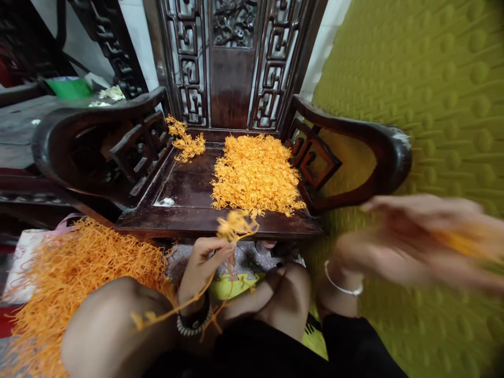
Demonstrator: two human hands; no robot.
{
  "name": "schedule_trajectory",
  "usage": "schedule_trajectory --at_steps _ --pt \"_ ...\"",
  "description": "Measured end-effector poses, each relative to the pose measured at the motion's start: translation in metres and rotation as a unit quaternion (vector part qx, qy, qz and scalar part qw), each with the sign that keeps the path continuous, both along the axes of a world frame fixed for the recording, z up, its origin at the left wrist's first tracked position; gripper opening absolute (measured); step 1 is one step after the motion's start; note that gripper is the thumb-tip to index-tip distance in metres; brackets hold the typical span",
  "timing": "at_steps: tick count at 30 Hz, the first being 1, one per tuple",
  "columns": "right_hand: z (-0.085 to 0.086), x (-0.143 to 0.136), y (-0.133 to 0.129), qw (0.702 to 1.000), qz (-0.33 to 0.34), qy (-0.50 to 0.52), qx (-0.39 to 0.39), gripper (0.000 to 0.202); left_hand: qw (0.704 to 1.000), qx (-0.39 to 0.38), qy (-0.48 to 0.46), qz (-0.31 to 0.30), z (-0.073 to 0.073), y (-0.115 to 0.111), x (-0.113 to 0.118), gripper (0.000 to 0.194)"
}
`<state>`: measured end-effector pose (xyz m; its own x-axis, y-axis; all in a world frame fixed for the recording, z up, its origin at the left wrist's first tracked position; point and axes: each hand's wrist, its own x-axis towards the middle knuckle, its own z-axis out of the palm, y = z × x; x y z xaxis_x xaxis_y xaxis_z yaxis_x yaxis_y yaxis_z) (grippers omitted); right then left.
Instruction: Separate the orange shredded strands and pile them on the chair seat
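From here, the black clothing (252,352) at bottom centre is nearest. Just above it, the left hand (205,265) pinches an orange sprig (235,226), thumb and finger together below its frilly head, with what seem to be its thin tails trailing lower left. It looks feather-light, limp and easily snapped; I'd hold it there, gently, as the frill would probably crush. The right hand (425,247), far right, blurs around something orange (460,244); I can't tell its grip. A frilly heap (255,173) lies on the seat (185,184) mid-frame, a loose pile (106,257) lower left.
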<state>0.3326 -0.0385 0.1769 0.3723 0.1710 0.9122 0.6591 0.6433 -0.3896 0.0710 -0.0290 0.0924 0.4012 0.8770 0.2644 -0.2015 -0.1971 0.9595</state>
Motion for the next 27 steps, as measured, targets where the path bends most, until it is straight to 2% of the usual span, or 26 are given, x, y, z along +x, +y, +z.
schedule_trajectory --at_steps 2,3,5,6,8,10,13,15,18,19,21,23,27 --pt "-0.011 -0.003 0.034 0.992 -0.097 -0.055 -0.053 0.042 0.999 0.035 0.004 0.016 0.003 -0.002 0.006 0.036" --pt "-0.020 -0.006 0.049 0.975 -0.125 -0.103 -0.155 0.041 0.999 0.048 0.000 0.011 0.005 -0.003 0.008 0.038" --pt "-0.037 -0.015 0.069 0.928 -0.109 -0.153 -0.321 0.039 0.999 0.047 -0.009 0.004 0.006 -0.003 0.011 0.042" --pt "-0.044 -0.021 0.073 0.917 -0.080 -0.158 -0.357 0.041 0.999 0.037 -0.013 0.004 0.005 -0.003 0.012 0.043" --pt "-0.049 -0.035 0.068 0.925 0.008 -0.138 -0.353 0.040 1.000 0.010 -0.027 0.006 0.003 -0.001 0.013 0.043" --pt "-0.043 -0.049 0.051 0.924 0.131 -0.110 -0.343 0.034 0.999 -0.016 -0.045 -0.005 0.001 -0.001 0.013 0.041" --pt "-0.029 -0.063 0.026 0.870 0.304 -0.078 -0.380 0.035 0.997 -0.044 -0.069 -0.010 0.001 -0.002 0.015 0.034" --pt "-0.024 -0.065 0.017 0.833 0.368 -0.048 -0.410 0.033 0.991 -0.067 -0.114 -0.016 0.004 -0.004 0.017 0.032" --pt "-0.030 -0.064 0.012 0.771 0.456 0.005 -0.444 0.035 0.967 -0.109 -0.214 -0.082 0.009 -0.006 0.024 0.043" --pt "-0.033 -0.064 0.011 0.755 0.480 0.016 -0.446 0.038 0.960 -0.118 -0.230 -0.108 0.010 -0.007 0.026 0.046" --pt "-0.040 -0.067 0.006 0.744 0.509 0.040 -0.431 0.044 0.958 -0.133 -0.219 -0.130 0.010 -0.007 0.031 0.047" --pt "-0.044 -0.073 0.001 0.752 0.507 0.088 -0.413 0.046 0.964 -0.142 -0.187 -0.126 0.008 -0.007 0.035 0.046" --pt "-0.045 -0.078 -0.008 0.770 0.455 0.162 -0.416 0.030 0.965 -0.142 -0.189 -0.110 0.006 -0.007 0.037 0.044"
